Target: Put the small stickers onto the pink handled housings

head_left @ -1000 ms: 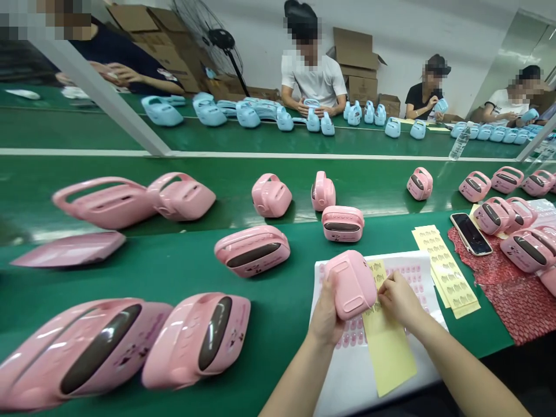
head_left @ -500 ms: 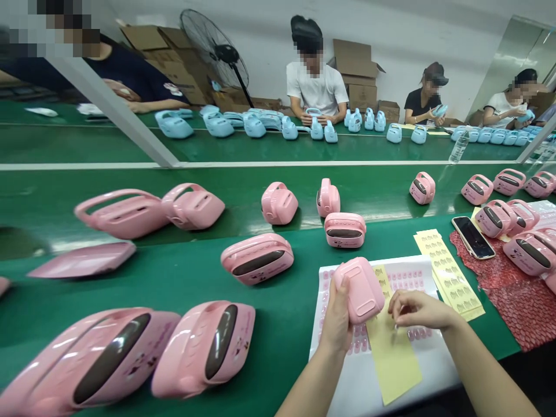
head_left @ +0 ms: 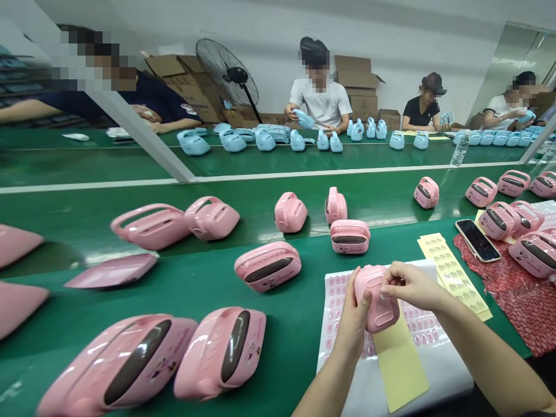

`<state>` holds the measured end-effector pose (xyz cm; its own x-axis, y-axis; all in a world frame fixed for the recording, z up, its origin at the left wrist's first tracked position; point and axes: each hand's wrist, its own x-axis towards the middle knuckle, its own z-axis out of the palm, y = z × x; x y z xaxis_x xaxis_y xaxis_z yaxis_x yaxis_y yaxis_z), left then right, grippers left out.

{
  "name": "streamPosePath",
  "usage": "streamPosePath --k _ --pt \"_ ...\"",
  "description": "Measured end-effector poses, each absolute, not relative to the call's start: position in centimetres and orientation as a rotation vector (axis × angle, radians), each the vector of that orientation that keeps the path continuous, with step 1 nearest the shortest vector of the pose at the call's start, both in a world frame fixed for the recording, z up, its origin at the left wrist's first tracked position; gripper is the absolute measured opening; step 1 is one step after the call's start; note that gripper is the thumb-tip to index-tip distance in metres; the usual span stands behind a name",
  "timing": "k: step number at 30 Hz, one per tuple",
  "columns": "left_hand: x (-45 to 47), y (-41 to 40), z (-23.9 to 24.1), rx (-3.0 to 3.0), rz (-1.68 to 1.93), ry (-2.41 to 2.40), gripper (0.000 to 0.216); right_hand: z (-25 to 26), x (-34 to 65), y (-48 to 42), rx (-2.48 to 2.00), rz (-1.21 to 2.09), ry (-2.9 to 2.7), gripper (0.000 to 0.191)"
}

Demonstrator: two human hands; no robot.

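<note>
Over the white sheet [head_left: 366, 387], the left hand [head_left: 354, 317] is clasping a pink case [head_left: 381, 310]; the right hand [head_left: 410, 284] is pinching a small pale piece [head_left: 383, 296] (too tiny to identify) at that case.

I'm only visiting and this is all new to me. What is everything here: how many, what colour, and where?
Held unit: one, pink, in the left hand
Handled units: over a dozen, pink, along the near side
Blue units: many, light blue, far side
Sticker sheet: at least one, white with pink stickers, beneath the held unit
Strip: one, yellow, on the sticker sheet
Printed sheets: at least two, yellow, further right
Phone: one, black screen, right
Wrap: red, far right
Bottle: at least one, transparent, far side
Fan: one, black, back
Cartons: several, brown, back
Co-workers: four, dark or white tops, far side
Left hand: one, bare, around the held unit
Right hand: one, bare, fingertips at the held unit's face
</note>
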<state>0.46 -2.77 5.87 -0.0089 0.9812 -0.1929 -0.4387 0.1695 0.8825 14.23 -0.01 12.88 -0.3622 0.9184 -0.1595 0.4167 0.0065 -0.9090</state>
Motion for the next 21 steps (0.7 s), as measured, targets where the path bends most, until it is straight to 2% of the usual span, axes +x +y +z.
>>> streamPosePath --k 10,21 --pt "0.3 -2.6 5.7 0.703 1.289 0.983 0.073 12.3 13.6 -0.4 -1.440 1.145 -1.876 0.016" --pt "0.3 -2.6 5.9 0.681 1.281 0.973 0.076 11.8 13.3 -0.7 -1.366 1.120 -1.833 0.017"
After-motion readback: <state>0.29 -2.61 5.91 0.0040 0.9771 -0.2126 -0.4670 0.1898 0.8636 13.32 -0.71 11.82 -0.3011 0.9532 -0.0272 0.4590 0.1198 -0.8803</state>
